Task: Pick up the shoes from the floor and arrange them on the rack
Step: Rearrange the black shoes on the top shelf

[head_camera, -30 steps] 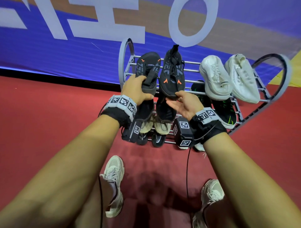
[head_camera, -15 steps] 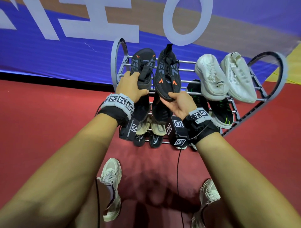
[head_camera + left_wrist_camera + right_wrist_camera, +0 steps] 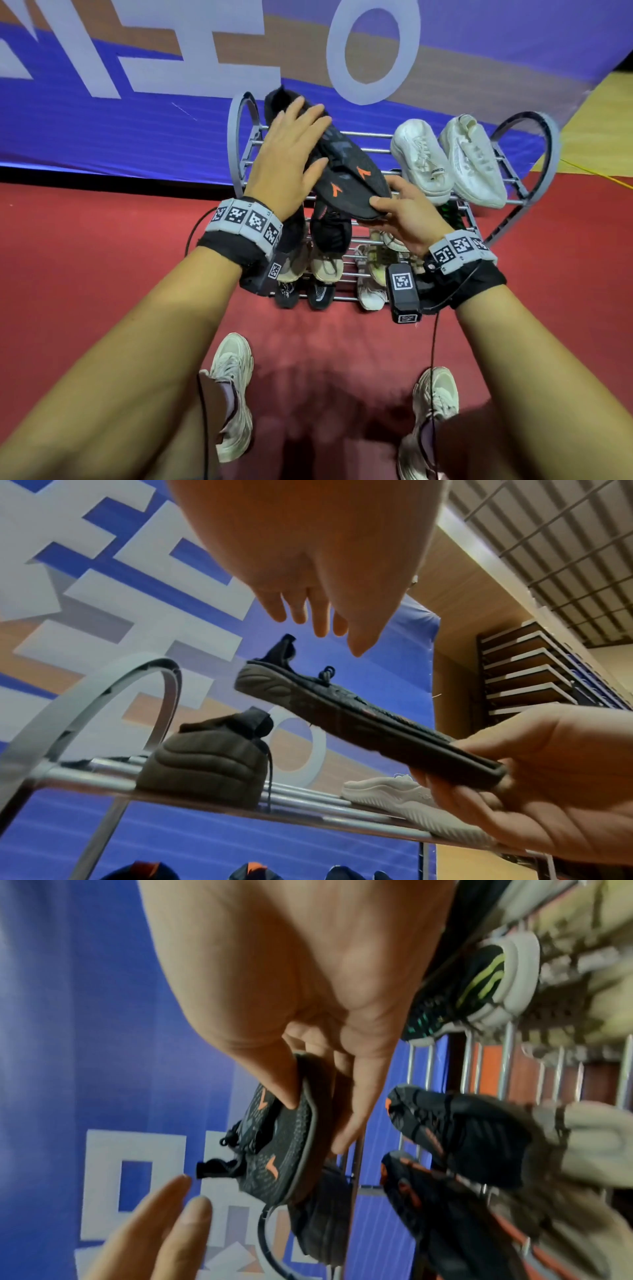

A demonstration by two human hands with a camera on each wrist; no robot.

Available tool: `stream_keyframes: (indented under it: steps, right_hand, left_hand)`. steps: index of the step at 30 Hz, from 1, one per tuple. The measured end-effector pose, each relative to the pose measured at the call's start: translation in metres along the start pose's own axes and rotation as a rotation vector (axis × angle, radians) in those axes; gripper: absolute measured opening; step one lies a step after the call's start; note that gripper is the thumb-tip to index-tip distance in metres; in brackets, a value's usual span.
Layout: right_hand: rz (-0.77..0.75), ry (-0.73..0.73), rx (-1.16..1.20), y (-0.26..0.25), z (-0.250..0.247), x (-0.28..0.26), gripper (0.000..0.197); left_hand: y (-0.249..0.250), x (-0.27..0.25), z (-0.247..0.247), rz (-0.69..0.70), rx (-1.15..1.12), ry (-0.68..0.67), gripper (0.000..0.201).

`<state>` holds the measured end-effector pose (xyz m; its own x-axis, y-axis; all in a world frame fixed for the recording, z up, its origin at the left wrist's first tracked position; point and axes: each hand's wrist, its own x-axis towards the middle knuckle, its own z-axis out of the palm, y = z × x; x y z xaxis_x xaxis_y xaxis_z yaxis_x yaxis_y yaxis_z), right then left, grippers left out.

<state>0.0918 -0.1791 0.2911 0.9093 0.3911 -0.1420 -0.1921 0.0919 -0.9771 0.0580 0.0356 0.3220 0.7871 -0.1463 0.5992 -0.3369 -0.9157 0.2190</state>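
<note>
Pinching black shoe (image 3: 346, 171) toe, right hand (image 3: 407, 216), left hand (image 3: 287, 157) spread above, white shoe (image 3: 421, 161) lettering partly readable, "NED"

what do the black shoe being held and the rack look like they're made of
Black shoe: looks like a matte knit textile upper, going by its dotted weave with orange marks, on a dull, probably rubber, moulded sole. Rack: seemingly metal, with shiny round rails that catch highlights; its grey arched ends look painted or plastic-coated.

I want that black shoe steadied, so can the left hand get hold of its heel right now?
Probably yes. The left hand hovers open just above the black shoe, with nothing between them in the left wrist view; the right hand only pinches the toe end.
</note>
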Motion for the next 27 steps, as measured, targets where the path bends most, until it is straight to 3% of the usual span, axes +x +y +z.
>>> stream_keyframes:
  steps: [5, 11, 16, 22, 24, 27]
  right_hand:
    - [-0.140, -0.050, -0.331, -0.005, -0.015, -0.013, 0.033]
    - [-0.380, -0.086, -0.927, -0.029, -0.027, -0.014, 0.038]
    - [-0.539, 0.045, -1.144, -0.029, -0.023, -0.005, 0.047]
    - [-0.843, 0.171, -1.319, -0.011, -0.010, 0.012, 0.060]
    - [-0.837, 0.165, -1.253, -0.004, -0.004, 0.012, 0.057]
    - [-0.642, 0.138, -0.997, 0.004, 0.004, 0.008, 0.063]
  left_hand:
    - [0.003, 0.005, -0.006, 0.035, 0.255, -0.301, 0.064]
    - [0.006, 0.014, -0.022, -0.074, 0.323, -0.385, 0.036]
    - [0.010, 0.000, -0.014, -0.115, 0.226, -0.520, 0.031]
    - [-0.003, -0.013, 0.008, -0.315, -0.138, -0.538, 0.032]
    - [-0.003, -0.012, 0.014, -0.455, -0.302, -0.464, 0.036]
    - [0.004, -0.007, 0.020, -0.715, -0.622, -0.339, 0.034]
